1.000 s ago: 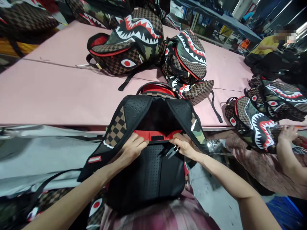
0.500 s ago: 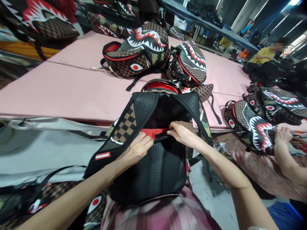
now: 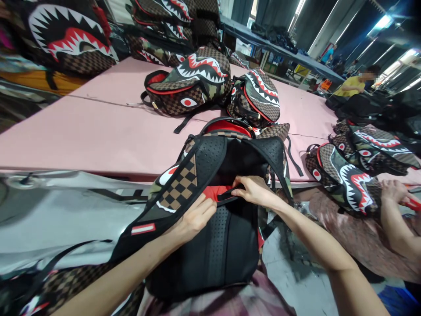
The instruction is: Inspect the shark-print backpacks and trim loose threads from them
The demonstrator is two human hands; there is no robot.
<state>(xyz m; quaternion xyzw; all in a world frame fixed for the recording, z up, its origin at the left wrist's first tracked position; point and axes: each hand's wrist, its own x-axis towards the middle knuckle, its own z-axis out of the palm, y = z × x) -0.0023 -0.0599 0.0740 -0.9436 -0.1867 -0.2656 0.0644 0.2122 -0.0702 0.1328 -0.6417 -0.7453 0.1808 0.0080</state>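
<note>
A black-backed backpack (image 3: 187,263) leans against the table edge on my lap, its padded back panel facing me. Its shoulder straps, one with a brown check patch (image 3: 180,184), spread to both sides. Across the back panel a pocket gapes and shows its red lining (image 3: 212,193). My left hand (image 3: 199,215) is closed on the pocket edge at the left of the opening. My right hand (image 3: 250,191) pinches the black edge at the opening's right end. Whether a zip pull lies in those fingertips is hidden.
The pink table (image 3: 82,131) carries several shark-mouth backpacks (image 3: 200,74). More are stacked at its far end. At the right, another person's hand (image 3: 393,191) rests by a camouflage backpack (image 3: 342,175). A checked bag (image 3: 75,281) lies low at my left.
The view has tilted up slightly, so everything sits lower. Both hands keep their grip on the pocket edges, and the left strap has shifted, showing more of its eye print.
</note>
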